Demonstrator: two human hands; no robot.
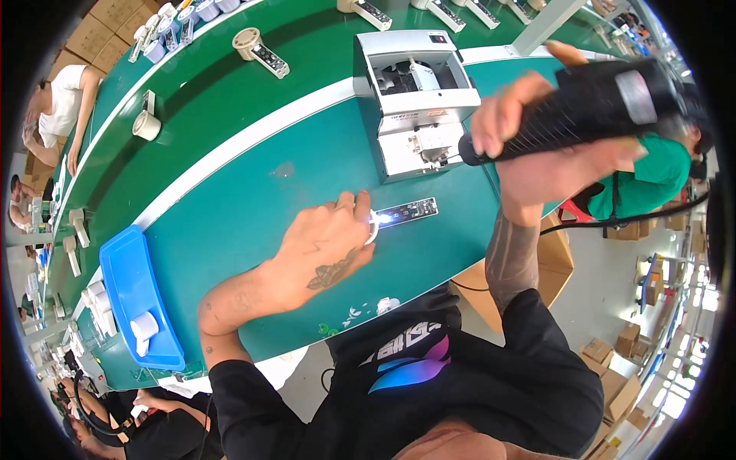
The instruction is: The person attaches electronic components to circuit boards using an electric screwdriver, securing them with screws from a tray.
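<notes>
My right hand (529, 165) is wrapped round a black electric screwdriver (590, 107), raised and blurred at its far end. The tool's tip points left, at the front of a grey-and-white screw feeder (418, 115); whether it touches cannot be made out. On the green table my left hand (326, 238) closes over the round white end of a small device. The device's narrow circuit board (410, 212) reaches out to the right past my fingers, with a bright bluish-white light by the thumb. Most of the white part is hidden under the hand.
Beyond a pale curved rail lies a green conveyor carrying similar devices (261, 52). A blue tray (142, 295) with a white part (143, 330) stands at the left. A black cable (636, 220) hangs from the screwdriver. Several people sit nearby; an open cardboard box (556, 268) is below.
</notes>
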